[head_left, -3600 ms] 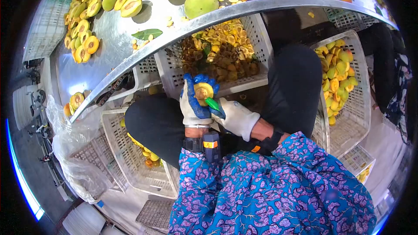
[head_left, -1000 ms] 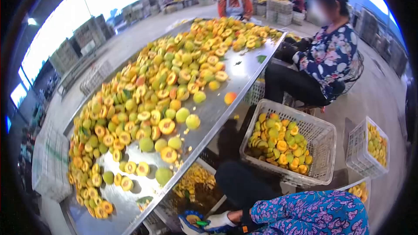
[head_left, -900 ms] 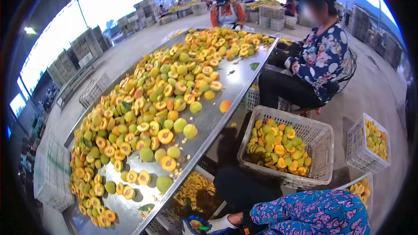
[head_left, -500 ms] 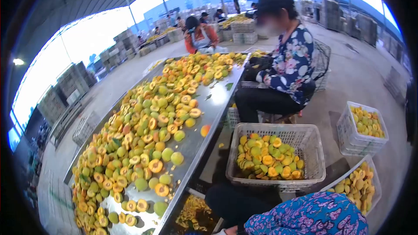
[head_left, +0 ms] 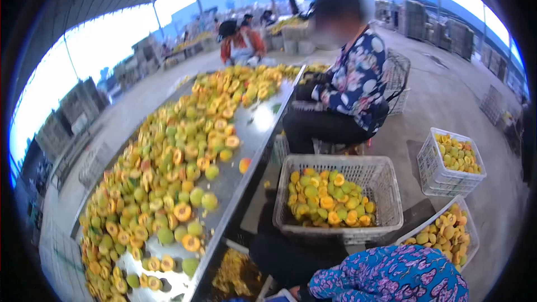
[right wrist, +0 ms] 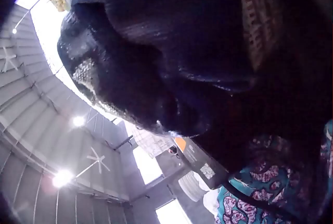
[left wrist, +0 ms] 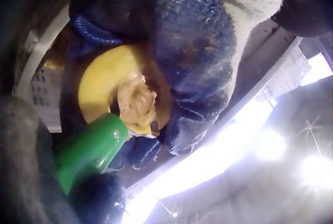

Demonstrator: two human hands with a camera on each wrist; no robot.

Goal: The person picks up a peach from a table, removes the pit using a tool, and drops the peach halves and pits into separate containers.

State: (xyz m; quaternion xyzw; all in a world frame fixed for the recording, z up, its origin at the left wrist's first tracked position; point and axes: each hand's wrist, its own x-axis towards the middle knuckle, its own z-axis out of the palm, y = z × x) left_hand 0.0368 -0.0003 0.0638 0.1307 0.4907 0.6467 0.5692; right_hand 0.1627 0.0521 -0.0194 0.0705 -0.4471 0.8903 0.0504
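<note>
A yellow peach half (left wrist: pixel 99 86) with its brown stone in the middle lies in my left hand (left wrist: pixel 192 41), gripped by the fingers of a blue-coated glove. My right hand (right wrist: pixel 151 62), in the same kind of glove, holds a green-handled tool (left wrist: pixel 91 148). The tool's front end meets the peach half right beside the stone, and its tip is hidden there. In the head view, only a piece of the right glove (head_left: pixel 282 296) shows at the bottom edge.
A metal table (head_left: pixel 246 159) bears a large heap of cut peaches (head_left: pixel 184 145). Right of it stand a crate (head_left: pixel 391 201) of peach halves and another white crate (head_left: pixel 428 168). A person in a floral top (head_left: pixel 358 89) sits at the table. Below its edge are brown and yellow scraps (head_left: pixel 235 274).
The head view has swung up and to the right from the lap. The two hands have slid to the bottom edge, while the table and seated person have come into sight.
</note>
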